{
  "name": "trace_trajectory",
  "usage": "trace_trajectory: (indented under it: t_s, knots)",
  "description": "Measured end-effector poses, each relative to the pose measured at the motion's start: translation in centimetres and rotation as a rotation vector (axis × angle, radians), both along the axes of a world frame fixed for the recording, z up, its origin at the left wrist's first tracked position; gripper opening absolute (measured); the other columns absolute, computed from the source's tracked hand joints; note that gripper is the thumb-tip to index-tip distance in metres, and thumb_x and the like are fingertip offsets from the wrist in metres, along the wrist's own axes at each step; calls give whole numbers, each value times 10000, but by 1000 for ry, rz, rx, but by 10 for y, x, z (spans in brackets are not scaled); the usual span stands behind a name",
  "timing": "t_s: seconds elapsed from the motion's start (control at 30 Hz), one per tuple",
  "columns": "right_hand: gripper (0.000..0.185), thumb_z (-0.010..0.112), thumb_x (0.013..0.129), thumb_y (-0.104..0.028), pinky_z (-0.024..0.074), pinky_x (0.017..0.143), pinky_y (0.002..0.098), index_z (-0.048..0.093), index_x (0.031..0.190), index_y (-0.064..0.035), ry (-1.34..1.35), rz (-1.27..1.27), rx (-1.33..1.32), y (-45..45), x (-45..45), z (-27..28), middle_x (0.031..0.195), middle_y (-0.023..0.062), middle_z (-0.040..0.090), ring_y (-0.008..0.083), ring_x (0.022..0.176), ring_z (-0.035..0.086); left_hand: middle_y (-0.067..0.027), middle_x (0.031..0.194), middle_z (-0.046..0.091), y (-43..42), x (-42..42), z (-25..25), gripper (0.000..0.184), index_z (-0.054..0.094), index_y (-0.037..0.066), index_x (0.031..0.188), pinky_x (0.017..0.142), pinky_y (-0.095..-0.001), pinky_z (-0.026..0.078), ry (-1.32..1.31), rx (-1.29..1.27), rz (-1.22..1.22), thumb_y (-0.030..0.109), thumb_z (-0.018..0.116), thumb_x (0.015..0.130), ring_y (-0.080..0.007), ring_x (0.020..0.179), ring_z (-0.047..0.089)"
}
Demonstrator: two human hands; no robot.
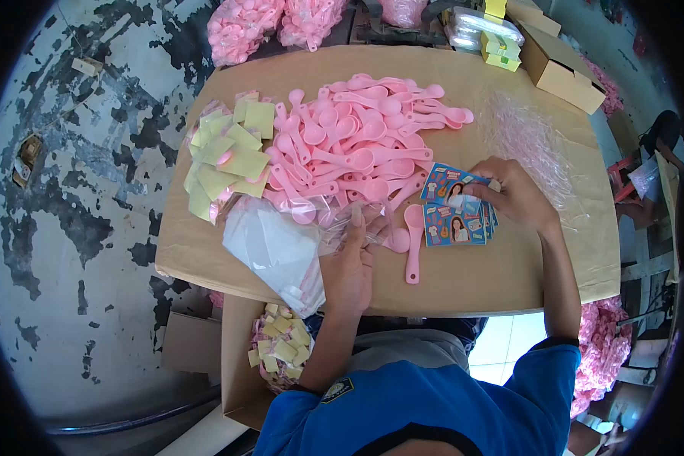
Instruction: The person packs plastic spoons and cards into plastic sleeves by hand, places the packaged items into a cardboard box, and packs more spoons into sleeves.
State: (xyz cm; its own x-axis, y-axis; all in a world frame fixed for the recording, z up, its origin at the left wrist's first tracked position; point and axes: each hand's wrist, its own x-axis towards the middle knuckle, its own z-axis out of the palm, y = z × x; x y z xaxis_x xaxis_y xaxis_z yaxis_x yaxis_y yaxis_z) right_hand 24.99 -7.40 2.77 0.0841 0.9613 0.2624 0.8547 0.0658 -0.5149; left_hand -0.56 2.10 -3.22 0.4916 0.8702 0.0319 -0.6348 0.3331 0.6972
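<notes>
My right hand [515, 190] pinches the edge of a blue printed card [442, 182], just above a small stack of matching cards [454, 226] on the table. My left hand [351, 254] is closed on a clear plastic bag [328, 216], with its fingertips close to the pink spoons. A heap of pink measuring spoons [349, 140] spreads beyond both hands. One loose pink spoon [413, 242] lies between my left hand and the cards. Beside my left forearm, a stack of clear bags on white sheet [273, 247] overhangs the table's front edge.
Packed pieces with yellow cards [232, 156] are piled at the left of the cardboard-covered table [524, 281]. Clear plastic strips [528, 144] lie at the right. An open cardboard box [562, 68] stands at the back right; another box [239, 380] sits below.
</notes>
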Motion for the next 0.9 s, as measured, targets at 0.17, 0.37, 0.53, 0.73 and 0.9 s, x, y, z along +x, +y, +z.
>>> trace_trajectory:
  t_s: [0.17, 0.37, 0.53, 0.73, 0.9]
  knots:
    - [152, 649, 903, -97, 506, 626, 281, 667, 1018, -1, 390, -2, -21, -2, -35, 3, 784, 150, 669, 146, 659, 642, -167, 1265, 579, 1, 9, 6, 346, 481, -18, 1291, 993, -424, 489, 20, 8, 17, 147, 536, 992, -253, 1169, 575]
    - [202, 652, 898, -109, 513, 614, 300, 663, 1074, -11, 407, 82, -53, 7, -64, 0, 800, 148, 674, 176, 635, 640, -190, 1323, 537, 0, 14, 4, 374, 455, -44, 1331, 1037, -373, 447, 47, 82, -19, 117, 515, 998, -234, 1218, 539]
    - [199, 654, 895, -120, 491, 596, 312, 672, 1073, -33, 456, 109, -138, 5, -68, 11, 815, 135, 678, 188, 627, 624, -180, 1304, 549, -1, 14, 5, 371, 462, -68, 1324, 1028, -340, 444, 61, 57, -67, 102, 511, 998, -203, 1190, 549]
    - [196, 663, 889, -117, 490, 592, 301, 676, 1070, -43, 361, 131, -160, 5, -68, 10, 781, 129, 672, 164, 615, 613, -170, 1262, 575, 0, 14, 3, 375, 469, -69, 1326, 1001, -331, 458, 90, 105, -173, 121, 506, 1005, -183, 1154, 564]
    - [193, 666, 897, -125, 498, 595, 274, 674, 1063, -28, 546, 10, -108, 4, -58, 5, 770, 118, 678, 129, 632, 622, -200, 1305, 546, 4, 13, 4, 391, 450, -58, 1344, 1028, -356, 442, 20, 29, -34, 157, 481, 1019, -248, 1210, 540]
